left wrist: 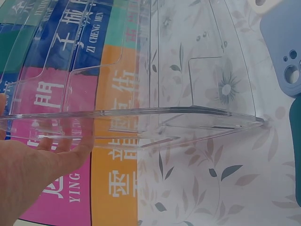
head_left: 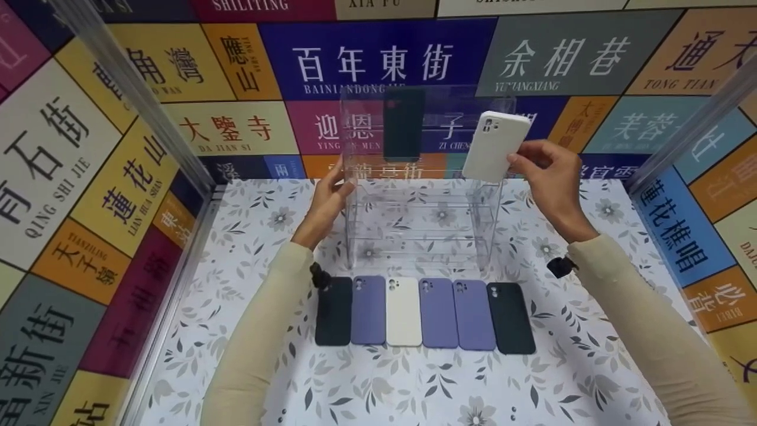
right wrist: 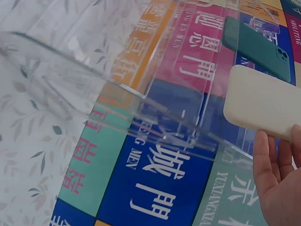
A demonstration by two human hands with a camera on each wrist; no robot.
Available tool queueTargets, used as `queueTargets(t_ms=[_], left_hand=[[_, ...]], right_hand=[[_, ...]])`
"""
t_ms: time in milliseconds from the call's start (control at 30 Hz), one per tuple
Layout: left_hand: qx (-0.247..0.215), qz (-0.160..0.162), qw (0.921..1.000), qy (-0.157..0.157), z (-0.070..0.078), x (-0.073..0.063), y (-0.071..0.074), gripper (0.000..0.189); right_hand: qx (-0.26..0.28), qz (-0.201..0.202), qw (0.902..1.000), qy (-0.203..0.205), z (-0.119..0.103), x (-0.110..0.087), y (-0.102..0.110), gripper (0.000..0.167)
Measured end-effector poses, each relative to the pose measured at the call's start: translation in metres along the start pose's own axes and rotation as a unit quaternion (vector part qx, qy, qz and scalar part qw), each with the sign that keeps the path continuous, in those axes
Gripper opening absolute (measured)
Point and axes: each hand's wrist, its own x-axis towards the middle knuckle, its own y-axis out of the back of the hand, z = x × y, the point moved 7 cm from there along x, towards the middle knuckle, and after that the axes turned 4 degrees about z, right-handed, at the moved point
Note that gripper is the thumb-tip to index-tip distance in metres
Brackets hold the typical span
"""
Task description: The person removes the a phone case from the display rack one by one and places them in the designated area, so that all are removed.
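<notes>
A clear acrylic display rack (head_left: 414, 239) with stepped tiers stands at the middle of the table. My left hand (head_left: 325, 204) grips its left side panel; in the left wrist view, the fingers of that hand (left wrist: 51, 165) lie along the panel's outer face. My right hand (head_left: 553, 177) pinches a white phone case (head_left: 495, 145) by its right edge, tilted, at the rack's upper right. In the right wrist view, this white case (right wrist: 263, 101) is near a dark green phone case (right wrist: 258, 49). That green case (head_left: 404, 125) stands upright on the rack's top tier, left of the middle.
In front of the rack lies a row of phone cases: a dark one (head_left: 333, 312) at the left, purple ones (head_left: 439, 313), a white one (head_left: 404, 313) and another dark one (head_left: 512, 319) at the right. Sign-printed walls (head_left: 378, 53) enclose the flowered tabletop (head_left: 414, 390).
</notes>
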Motion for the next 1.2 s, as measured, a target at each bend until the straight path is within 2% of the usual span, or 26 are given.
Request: queueTargets(t_ms=[167,500,867,1200], left_hand=[[0.005,-0.005,0.9999,-0.008,0.001,-0.001,0.0,0.071],[0.004,-0.001,1.0,-0.004,0.001,-0.002,0.0,0.07],[-0.016,-0.005,0.9998,-0.01,0.002,-0.002,0.0,0.068],[0.003,-0.003,1.0,-0.001,0.0,-0.002,0.0,0.071]], right_hand=[[-0.004,-0.003,0.9999,0.011,0.007,-0.01,0.009,0.027],[-0.003,-0.001,1.0,0.007,0.029,-0.022,0.022,0.026],[-0.024,-0.003,0.9995,-0.022,0.048,-0.035,0.032,0.03],[-0.023,-0.025,0.9993,-0.018,0.06,-0.049,0.034,0.029]])
